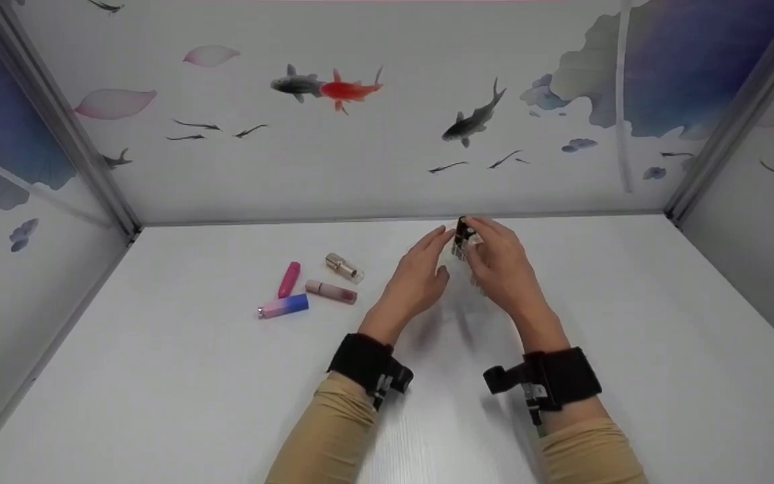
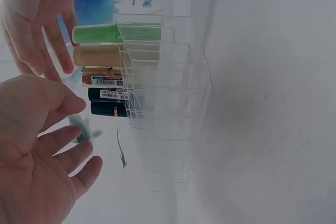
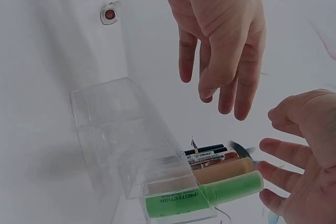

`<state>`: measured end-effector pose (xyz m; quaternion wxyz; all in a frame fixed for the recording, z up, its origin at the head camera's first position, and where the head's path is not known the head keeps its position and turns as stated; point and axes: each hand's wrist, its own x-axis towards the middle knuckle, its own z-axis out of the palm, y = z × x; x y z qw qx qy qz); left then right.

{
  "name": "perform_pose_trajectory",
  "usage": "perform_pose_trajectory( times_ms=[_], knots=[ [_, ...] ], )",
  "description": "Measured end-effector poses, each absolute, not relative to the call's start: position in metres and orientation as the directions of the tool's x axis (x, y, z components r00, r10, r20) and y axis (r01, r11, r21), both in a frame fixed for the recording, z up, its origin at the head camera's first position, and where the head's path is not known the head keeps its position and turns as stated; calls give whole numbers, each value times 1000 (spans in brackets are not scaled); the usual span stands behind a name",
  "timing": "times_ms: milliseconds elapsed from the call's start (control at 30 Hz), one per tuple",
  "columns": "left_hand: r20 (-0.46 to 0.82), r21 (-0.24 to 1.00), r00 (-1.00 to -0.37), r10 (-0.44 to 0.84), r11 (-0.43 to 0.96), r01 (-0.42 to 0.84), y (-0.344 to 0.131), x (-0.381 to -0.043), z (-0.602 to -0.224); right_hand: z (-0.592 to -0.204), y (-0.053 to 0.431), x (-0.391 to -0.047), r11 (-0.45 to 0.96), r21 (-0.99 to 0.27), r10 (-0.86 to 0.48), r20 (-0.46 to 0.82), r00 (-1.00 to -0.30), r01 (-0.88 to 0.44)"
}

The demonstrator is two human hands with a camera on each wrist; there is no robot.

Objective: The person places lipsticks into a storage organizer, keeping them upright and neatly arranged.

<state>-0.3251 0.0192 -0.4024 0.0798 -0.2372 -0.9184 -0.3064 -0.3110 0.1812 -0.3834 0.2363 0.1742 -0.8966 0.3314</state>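
A clear plastic lipstick organizer (image 2: pixel 181 85) stands on the table between both hands. Upright in its slots are a green tube (image 3: pixel 233 188), a tan tube (image 2: pixel 97 55), a coppery tube (image 2: pixel 100 75) and dark lipsticks (image 2: pixel 107 109). My right hand (image 1: pixel 504 265) is close over the tubes; in the right wrist view its loosely bent fingertips lie near the green tube's top. On the other side, my left hand (image 1: pixel 416 275) holds nothing, its fingers relaxed and pointing toward the tubes. Several slots at one end of the organizer hold no tubes.
Left of the hands lie a pink tube (image 1: pixel 289 279), a pink-and-blue tube (image 1: pixel 283 306), a lip gloss (image 1: pixel 331 292) and a gold lipstick with a clear cap (image 1: pixel 343 267). A fish-patterned panel (image 1: pixel 387 168) rises behind the table (image 1: pixel 158 376), with side panels left and right.
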Motion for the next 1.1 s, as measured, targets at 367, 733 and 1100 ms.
perform_pose_trajectory(
  times_ms=[367, 733, 1100],
  knots=[
    [313, 502, -863, 396, 703, 504, 4, -317, -398, -383, 166, -299, 726, -428, -200, 618, -761, -538],
    [309, 504, -862, 401, 700, 506, -31, -308, -394, -385, 145, -284, 686, -478, -235, 567, -789, -548],
    [181, 540, -947, 264, 779, 320, -94, -298, -392, -392, 119, -269, 625, -578, -307, 436, -846, -525]
  ],
)
